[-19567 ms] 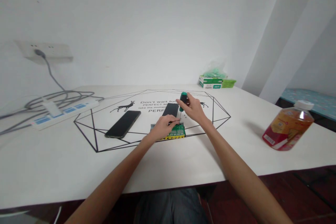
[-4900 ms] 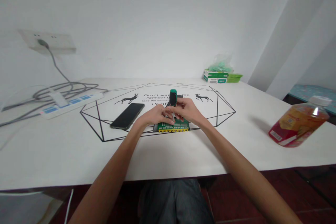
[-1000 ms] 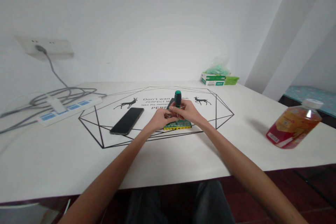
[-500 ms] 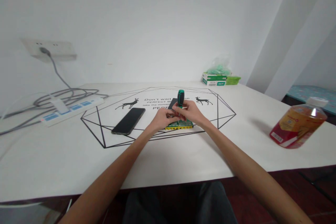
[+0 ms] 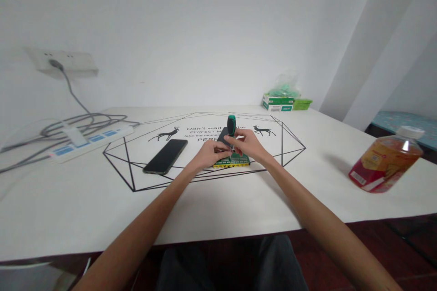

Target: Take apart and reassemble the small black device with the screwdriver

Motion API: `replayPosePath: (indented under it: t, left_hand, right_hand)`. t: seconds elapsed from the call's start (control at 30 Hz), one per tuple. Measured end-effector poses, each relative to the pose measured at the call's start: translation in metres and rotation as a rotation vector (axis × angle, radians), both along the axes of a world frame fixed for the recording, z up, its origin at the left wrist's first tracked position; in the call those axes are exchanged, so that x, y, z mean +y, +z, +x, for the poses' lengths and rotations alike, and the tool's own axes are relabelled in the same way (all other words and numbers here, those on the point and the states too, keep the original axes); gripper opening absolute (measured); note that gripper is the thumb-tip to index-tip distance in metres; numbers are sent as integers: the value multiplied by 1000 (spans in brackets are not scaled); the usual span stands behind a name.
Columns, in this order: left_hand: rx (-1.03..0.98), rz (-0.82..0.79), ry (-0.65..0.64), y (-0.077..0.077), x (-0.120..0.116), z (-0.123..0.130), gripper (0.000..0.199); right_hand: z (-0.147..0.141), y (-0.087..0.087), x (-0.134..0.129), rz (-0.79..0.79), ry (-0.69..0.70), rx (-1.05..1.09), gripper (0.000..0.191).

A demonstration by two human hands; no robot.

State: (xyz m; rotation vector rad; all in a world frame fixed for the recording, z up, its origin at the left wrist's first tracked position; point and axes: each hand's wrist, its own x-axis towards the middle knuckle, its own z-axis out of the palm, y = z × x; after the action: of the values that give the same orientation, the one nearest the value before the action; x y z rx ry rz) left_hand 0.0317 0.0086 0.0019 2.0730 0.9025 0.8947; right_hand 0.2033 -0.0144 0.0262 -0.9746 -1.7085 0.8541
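My right hand grips a screwdriver with a green and black handle, held nearly upright with its shaft pointing down. Beneath it lies a green circuit board with a row of yellow terminals along its near edge. At the board's left side is my left hand, fingers closed near the screwdriver's shaft; what they pinch is too small to make out. A dark flat object shows behind both hands, mostly covered.
A black smartphone lies left of the hands on the white table. Farther left is a power strip with coiled grey cables. A drink bottle stands at the right; green and white boxes sit at the back.
The screwdriver's handle has shifted slightly left and now stands a little differently, its shaft showing more. My right hand has moved slightly with it. The left hand stays at the board.
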Motion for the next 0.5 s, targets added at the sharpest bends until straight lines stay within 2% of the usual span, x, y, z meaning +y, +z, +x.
replayPosePath:
  t: [0.17,0.37,0.5]
  left_hand:
    - [-11,-13,52,3,-3,0,25]
    - [-22,-38,-5,3,-4,0,27]
    - [-22,-24,31,2,-3,1,25]
  right_hand:
    - [1,3,-1,11,-12,45,37]
    - [3,1,0,60,-34,-23,34]
    - [3,0,2,68,-25,-7,35]
